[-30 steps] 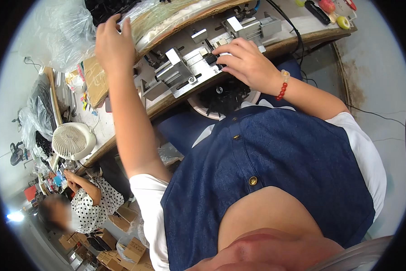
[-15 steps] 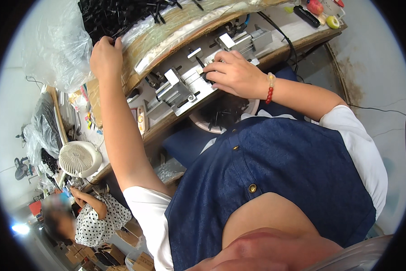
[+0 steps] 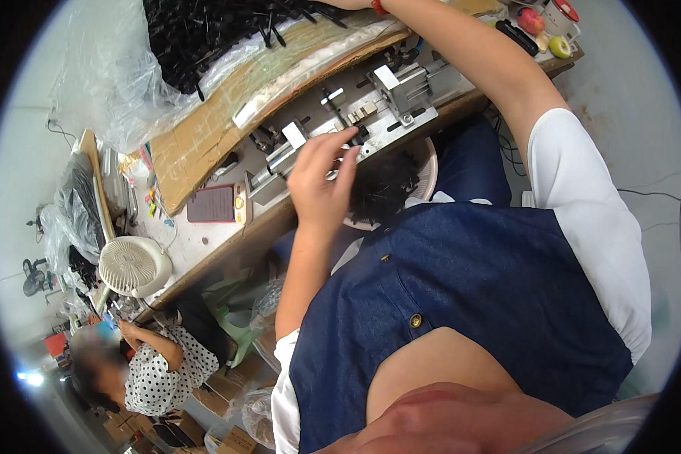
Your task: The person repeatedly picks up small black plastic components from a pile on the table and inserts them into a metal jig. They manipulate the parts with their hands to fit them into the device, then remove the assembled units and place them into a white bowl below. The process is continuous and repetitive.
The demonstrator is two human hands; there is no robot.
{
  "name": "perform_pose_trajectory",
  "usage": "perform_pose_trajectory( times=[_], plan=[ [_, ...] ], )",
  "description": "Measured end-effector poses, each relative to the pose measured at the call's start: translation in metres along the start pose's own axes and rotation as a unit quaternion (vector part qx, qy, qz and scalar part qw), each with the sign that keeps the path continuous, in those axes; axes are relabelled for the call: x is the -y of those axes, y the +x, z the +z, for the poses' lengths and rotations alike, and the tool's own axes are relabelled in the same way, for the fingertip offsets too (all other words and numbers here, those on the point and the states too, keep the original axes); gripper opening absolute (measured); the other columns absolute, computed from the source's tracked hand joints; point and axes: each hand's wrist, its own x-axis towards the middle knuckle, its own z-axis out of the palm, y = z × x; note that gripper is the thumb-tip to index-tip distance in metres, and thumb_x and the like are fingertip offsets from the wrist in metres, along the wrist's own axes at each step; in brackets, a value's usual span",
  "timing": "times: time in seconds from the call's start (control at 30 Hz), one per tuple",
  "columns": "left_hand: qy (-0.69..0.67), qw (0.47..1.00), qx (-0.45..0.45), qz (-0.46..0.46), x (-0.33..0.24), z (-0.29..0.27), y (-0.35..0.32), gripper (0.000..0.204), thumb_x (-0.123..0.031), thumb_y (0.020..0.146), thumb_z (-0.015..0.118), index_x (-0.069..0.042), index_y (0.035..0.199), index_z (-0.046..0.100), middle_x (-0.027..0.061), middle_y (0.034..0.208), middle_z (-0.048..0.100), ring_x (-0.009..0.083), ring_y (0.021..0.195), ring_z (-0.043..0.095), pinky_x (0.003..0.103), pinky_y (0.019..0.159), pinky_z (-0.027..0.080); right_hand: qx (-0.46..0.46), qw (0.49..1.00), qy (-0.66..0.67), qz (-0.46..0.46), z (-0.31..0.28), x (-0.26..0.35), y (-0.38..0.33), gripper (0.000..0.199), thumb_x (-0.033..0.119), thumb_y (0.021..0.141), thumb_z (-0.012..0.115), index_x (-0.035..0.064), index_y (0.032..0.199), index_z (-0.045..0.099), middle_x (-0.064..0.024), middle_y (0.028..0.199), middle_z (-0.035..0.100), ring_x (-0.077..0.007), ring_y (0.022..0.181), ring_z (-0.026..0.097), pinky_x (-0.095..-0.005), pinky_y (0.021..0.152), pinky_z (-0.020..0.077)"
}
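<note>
My left hand [image 3: 321,178] is at the metal clamping fixture [image 3: 389,125] on the bench, thumb and index finger apart. Its index fingertip lies close by a slim black part [image 3: 342,113] set in the middle of the fixture; whether they touch I cannot tell. My right hand [image 3: 348,3] reaches to the far side, by the pile of black plastic parts [image 3: 211,34]. The top edge of the head view cuts this hand off, so its fingers are hidden. Below the bench edge, a round pale basin [image 3: 430,170] holds more black parts.
Cardboard [image 3: 193,163] and clear plastic sheeting [image 3: 102,83] lie under and beside the pile. A phone [image 3: 210,204] and a white fan [image 3: 134,266] are on the bench to the left. A co-worker in a dotted top [image 3: 170,371] sits farther left. Fruit [image 3: 530,20] lies at the right end.
My left hand has come from the pile to the fixture. My right hand has left the fixture and stretched out to the far pile.
</note>
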Motion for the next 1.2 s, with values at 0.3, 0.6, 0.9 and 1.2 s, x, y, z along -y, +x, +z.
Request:
perform_pose_trajectory(
  times=[0.3, 0.6, 0.9, 1.2],
  plan=[
    [0.117, 0.993, 0.019, -0.021, 0.022, 0.028, -0.020, 0.024, -0.006, 0.088, 0.077, -0.010, 0.112, 0.078, 0.0086, 0.112, 0.067, 0.0178, 0.076, 0.069, 0.030, 0.069, 0.056, -0.023, 0.994, 0.068, -0.083, 0.008, 0.059, -0.009, 0.026, 0.034, 0.098, 0.063, 0.0127, 0.113, 0.070, -0.0136, 0.122, 0.057, -0.0385, 0.117, 0.054, -0.0570, 0.098, 0.0427],
    [0.145, 0.989, 0.021, -0.011, 0.024, 0.035, -0.021, 0.027, -0.009, 0.091, 0.074, -0.011, 0.118, 0.076, 0.0092, 0.131, 0.071, 0.0266, 0.103, 0.075, 0.035, 0.085, 0.060, -0.184, 0.941, -0.114, -0.261, -0.006, 0.038, -0.005, 0.015, 0.027, 0.088, 0.071, 0.0161, 0.096, 0.078, -0.0056, 0.101, 0.056, -0.0273, 0.107, 0.050, -0.0451, 0.093, 0.0362],
    [0.124, 0.988, 0.068, -0.056, 0.010, 0.022, -0.013, 0.035, -0.009, 0.091, 0.075, -0.011, 0.126, 0.072, 0.0104, 0.131, 0.070, 0.0262, 0.100, 0.075, 0.035, 0.084, 0.060, -0.210, 0.953, -0.026, -0.218, -0.045, 0.058, -0.014, 0.014, 0.019, 0.090, 0.070, 0.0093, 0.098, 0.076, -0.0024, 0.096, 0.065, -0.0236, 0.092, 0.062, -0.0407, 0.086, 0.0457],
    [0.239, 0.937, -0.065, 0.246, 0.038, -0.023, 0.147, 0.029, -0.004, 0.087, 0.065, -0.012, 0.113, 0.074, 0.0122, 0.113, 0.068, 0.0325, 0.098, 0.064, 0.042, 0.089, 0.052, -0.077, 0.794, 0.598, -0.077, -0.057, 0.092, -0.131, 0.022, 0.014, 0.098, 0.065, 0.0009, 0.115, 0.069, -0.0119, 0.113, 0.072, -0.0200, 0.106, 0.069, -0.0343, 0.089, 0.0534]
  ],
)
